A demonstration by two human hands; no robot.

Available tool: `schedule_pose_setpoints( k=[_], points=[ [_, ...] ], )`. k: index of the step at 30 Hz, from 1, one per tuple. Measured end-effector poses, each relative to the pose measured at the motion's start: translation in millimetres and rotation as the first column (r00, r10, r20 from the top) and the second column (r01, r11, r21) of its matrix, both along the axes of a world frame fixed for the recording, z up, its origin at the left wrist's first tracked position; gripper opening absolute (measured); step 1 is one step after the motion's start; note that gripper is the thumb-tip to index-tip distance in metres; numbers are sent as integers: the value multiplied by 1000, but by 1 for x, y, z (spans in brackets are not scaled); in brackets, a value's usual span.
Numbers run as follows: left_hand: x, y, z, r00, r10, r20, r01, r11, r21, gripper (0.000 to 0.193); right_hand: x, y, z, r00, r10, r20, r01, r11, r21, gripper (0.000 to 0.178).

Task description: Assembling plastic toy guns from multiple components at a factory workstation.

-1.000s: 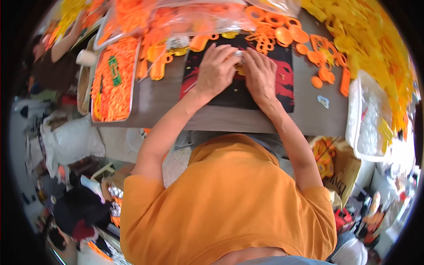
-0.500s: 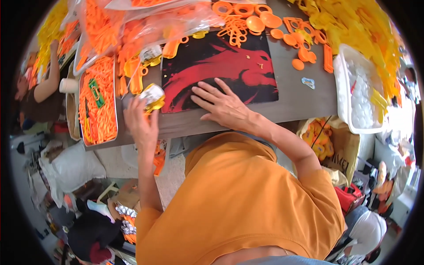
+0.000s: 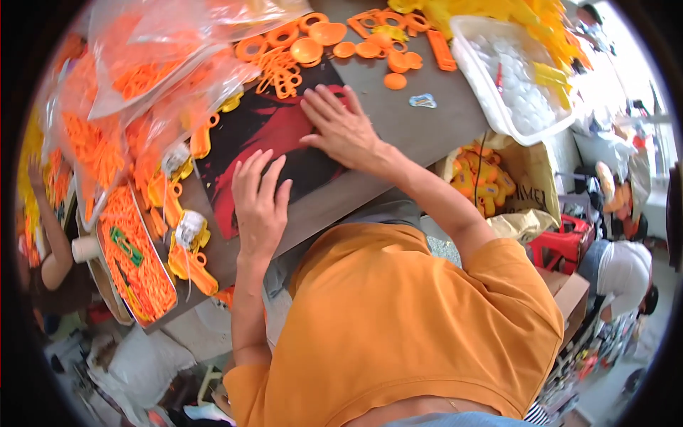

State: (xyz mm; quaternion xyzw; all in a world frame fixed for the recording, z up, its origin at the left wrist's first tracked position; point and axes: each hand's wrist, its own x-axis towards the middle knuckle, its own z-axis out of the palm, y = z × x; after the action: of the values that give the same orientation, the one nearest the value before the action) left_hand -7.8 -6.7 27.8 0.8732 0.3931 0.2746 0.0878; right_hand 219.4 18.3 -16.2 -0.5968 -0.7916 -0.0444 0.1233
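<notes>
A black mat with a red design (image 3: 245, 135) lies on the dark table. My right hand (image 3: 343, 134) rests flat on its right side, fingers stretched out and holding nothing. Over the mat's near left edge is my left hand (image 3: 260, 206), its fingers apart with nothing between them; whether it touches the mat I cannot tell. Left of it lies an orange and yellow plastic part with a silvery white wrapped piece (image 3: 191, 226) on it. A similar silvery piece (image 3: 176, 158) sits farther back. Beyond the mat are orange loops (image 3: 282, 74) and orange cups (image 3: 306, 51).
An orange-filled tray (image 3: 135, 260) stands at the left, beside clear bags of orange parts (image 3: 92, 139). On the right are a white bin of clear pieces (image 3: 491, 107), a small blue piece (image 3: 422, 101) and a paper sack (image 3: 533, 181). Another person's arm (image 3: 53, 220) shows far left.
My left hand has left the orange and yellow part with the silvery piece and moved right, over the mat. My right hand stays on the mat. The whole view has turned.
</notes>
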Motion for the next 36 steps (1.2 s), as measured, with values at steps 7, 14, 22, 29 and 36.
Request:
schedule_pose_setpoints(
  k=[7, 14, 22, 29, 36],
  points=[
    [22, 13, -11, 988, -135, -79, 126, 986, -111, 42, 44, -78, 13, 977, -214, -16, 211, 971, -115, 71],
    [98, 36, -28, 938, -280, -204, 278, 960, -36, 60, 68, -72, 12, 971, -150, -185, 146, 989, -32, 58],
    [168, 4, -24, 910, -408, -74, 406, 913, -34, 57, 111, -42, 35, 932, -110, -346, 193, 957, 217, 16],
    [172, -10, -18, 927, -347, -139, 326, 933, -156, 51, 143, 15, 92, 782, -326, -531, 389, 921, 7, 26],
    [168, 7, -1, 941, -337, 17, 337, 939, -73, 43, 201, 140, 83, 769, -323, -552, 501, 841, 206, 27]
  ],
)
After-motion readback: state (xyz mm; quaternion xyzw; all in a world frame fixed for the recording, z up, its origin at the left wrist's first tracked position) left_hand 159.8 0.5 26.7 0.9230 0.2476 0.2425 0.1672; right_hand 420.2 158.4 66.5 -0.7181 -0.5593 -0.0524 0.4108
